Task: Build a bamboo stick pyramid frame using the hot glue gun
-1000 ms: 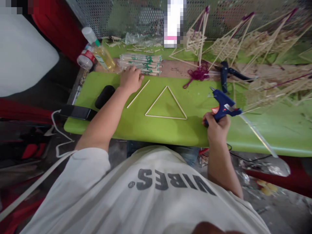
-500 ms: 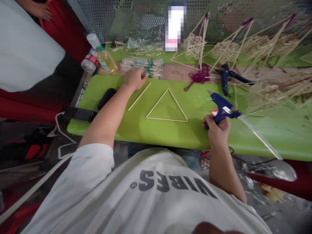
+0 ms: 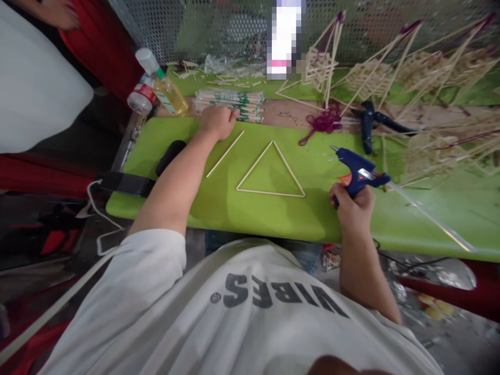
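My left hand (image 3: pixel 219 122) is closed at the near edge of a bundle of wrapped sticks (image 3: pixel 250 104); what its fingers hold, if anything, is hidden. In my right hand (image 3: pixel 353 203) is a blue glue gun (image 3: pixel 361 169), its nozzle pointing up and left and a clear glue stick (image 3: pixel 433 219) reaching out of its back. Between my hands, three thin sticks form a triangle (image 3: pixel 271 193) lying flat on the green surface (image 3: pixel 273 221). Left of the triangle, a single stick (image 3: pixel 225 154) lies slanted.
Purple string (image 3: pixel 326 120), a dark clamp-like tool (image 3: pixel 367 127) and stick frames (image 3: pixel 371 80) are at the back right. Two bottles (image 3: pixel 170 96) (image 3: pixel 141 99) stand back left, near a black device (image 3: pixel 127 184) with a cable. A person's hand (image 3: pixel 60 14) shows top left.
My left hand has turned slightly, its fingers drawn closer together by the bundle. The glue gun stays in my right hand. The view has shifted a little.
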`<state>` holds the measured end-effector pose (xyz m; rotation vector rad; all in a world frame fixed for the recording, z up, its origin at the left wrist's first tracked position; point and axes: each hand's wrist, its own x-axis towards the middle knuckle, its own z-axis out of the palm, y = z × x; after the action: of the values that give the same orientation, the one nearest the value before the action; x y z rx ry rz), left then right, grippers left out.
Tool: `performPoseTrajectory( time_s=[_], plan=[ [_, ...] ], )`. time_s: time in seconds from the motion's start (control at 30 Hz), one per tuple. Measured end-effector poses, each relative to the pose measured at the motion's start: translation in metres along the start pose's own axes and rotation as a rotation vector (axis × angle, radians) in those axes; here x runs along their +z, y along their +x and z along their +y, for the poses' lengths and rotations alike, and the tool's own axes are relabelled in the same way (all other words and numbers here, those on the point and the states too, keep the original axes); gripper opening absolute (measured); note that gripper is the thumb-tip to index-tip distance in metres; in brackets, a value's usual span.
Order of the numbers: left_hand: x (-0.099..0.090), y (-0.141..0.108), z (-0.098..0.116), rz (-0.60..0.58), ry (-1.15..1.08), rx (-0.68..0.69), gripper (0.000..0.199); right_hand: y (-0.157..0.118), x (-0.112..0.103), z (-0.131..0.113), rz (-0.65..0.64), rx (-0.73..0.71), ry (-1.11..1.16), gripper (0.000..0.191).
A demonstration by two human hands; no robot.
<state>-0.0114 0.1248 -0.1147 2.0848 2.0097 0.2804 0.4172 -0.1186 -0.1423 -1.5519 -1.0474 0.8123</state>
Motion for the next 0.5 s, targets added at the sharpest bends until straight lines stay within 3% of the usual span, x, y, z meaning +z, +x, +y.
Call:
performPoseTrajectory(
  time_s=[0.33, 0.5],
  plan=[
    [-0.0066, 0.0014, 0.0020, -0.002, 0.020, -0.010, 0.072, 0.0028, 0.0032, -0.0039, -0.013, -0.006, -0.033, 0.034],
    [-0.0014, -0.0002, -0.0006, 0.073, 0.041, 0.033, 0.067, 0.0057, 0.0025, 0.0029, -0.004, -0.032, -0.052, 0.032]
  ],
)
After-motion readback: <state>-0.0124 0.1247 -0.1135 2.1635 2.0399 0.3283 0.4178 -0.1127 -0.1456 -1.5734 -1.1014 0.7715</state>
